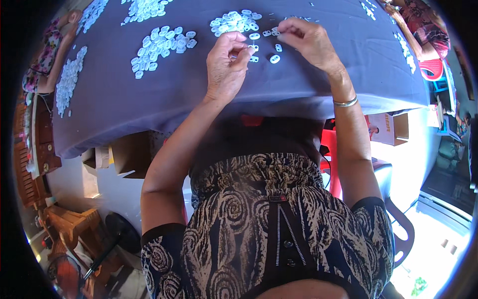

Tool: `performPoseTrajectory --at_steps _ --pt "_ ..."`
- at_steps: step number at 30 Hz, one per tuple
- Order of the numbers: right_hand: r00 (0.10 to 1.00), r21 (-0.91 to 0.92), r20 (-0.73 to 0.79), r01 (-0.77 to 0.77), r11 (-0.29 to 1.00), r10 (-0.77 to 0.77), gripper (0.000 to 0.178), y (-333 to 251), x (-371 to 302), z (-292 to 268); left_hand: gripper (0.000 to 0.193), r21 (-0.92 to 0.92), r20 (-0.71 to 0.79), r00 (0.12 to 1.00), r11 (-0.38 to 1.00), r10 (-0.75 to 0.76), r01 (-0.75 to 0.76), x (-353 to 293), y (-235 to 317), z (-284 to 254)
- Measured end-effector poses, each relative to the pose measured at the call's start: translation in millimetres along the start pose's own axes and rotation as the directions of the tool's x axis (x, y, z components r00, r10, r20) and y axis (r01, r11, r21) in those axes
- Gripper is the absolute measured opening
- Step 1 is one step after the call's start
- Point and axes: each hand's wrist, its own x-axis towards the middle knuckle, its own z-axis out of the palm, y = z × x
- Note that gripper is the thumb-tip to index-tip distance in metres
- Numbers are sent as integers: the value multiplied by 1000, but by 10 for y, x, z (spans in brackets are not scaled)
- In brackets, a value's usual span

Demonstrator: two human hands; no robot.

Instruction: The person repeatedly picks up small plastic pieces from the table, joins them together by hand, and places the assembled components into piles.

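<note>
My left hand (225,70) is over the dark cloth. Its thumb and forefinger close on a small white oval piece (253,48) with holes, much like a cord lock or buckle part. Right beside it, my right hand (314,46) has thumb and fingers drawn together, partly hiding small white pieces (267,33) at the fingertips. What it holds, if anything, I cannot make out. Between the hands are loose pieces: an oval one (254,36), a smaller one (278,48) and a thicker one (275,59).
A pile of white pieces (162,47) lies left of my hands, another pile (234,22) just beyond them. More heaps cover the far left and right of the dark tablecloth (124,99). People sit at both sides, with a hand (74,16) at the far left. Cardboard boxes (132,154) stand below.
</note>
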Motion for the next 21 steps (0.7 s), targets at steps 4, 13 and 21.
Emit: performPoseTrajectory --at_steps 4,13,21 --pt "954 -141 -296 -98 985 53 14 250 18 -67 25 27 -3 1000 1000 -17 17 -2 28 3" --pt "969 -188 -240 -106 976 59 12 188 -19 -111 25 57 -1 1000 998 -21 21 -13 41 5" --pt "975 64 212 -83 994 68 9 -74 -45 -115 26 58 1 1000 998 -13 12 8 25 -5"
